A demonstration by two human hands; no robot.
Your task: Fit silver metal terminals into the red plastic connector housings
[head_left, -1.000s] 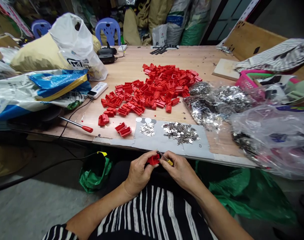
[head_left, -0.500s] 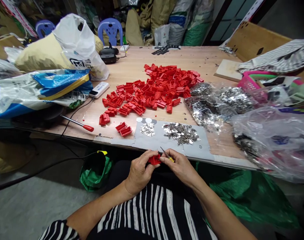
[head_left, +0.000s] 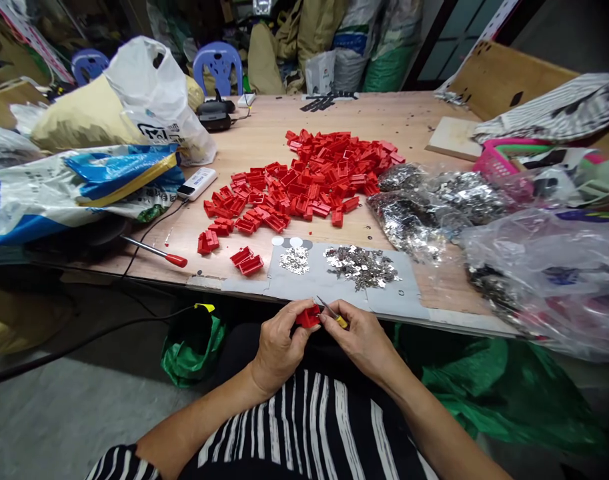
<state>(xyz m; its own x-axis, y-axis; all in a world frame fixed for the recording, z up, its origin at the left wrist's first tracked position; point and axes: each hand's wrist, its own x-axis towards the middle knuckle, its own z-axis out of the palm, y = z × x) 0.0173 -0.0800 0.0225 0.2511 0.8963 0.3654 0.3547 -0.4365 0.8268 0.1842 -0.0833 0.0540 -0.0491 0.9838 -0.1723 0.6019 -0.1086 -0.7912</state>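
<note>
Between thumb and fingers, my left hand [head_left: 280,343] grips a small red plastic case [head_left: 308,316] just off the table's front edge. My right hand [head_left: 363,337] is closed around a screwdriver-like tool [head_left: 341,321] with a yellow handle and a thin metal shaft pointing up and left. Its thumb and fingertip meet the right side of the red case; any small part pinched there is too tiny to make out. Beyond my hands, a grey mat [head_left: 309,288] bears a small pile of bright metal pieces [head_left: 295,260] and a larger pile of metal tabs [head_left: 361,265].
A big heap of red cases [head_left: 329,170] covers the table's middle. Clear bags of metal parts [head_left: 409,217] and a pink basket [head_left: 504,160] stand right. At left are sacks [head_left: 79,180], a white power strip [head_left: 197,183] and a red-tipped lever [head_left: 175,260]. Green bags [head_left: 191,350] hang below.
The view has shifted slightly. Both hands stay close together at the red case, and the tool in my right hand has moved only a little.
</note>
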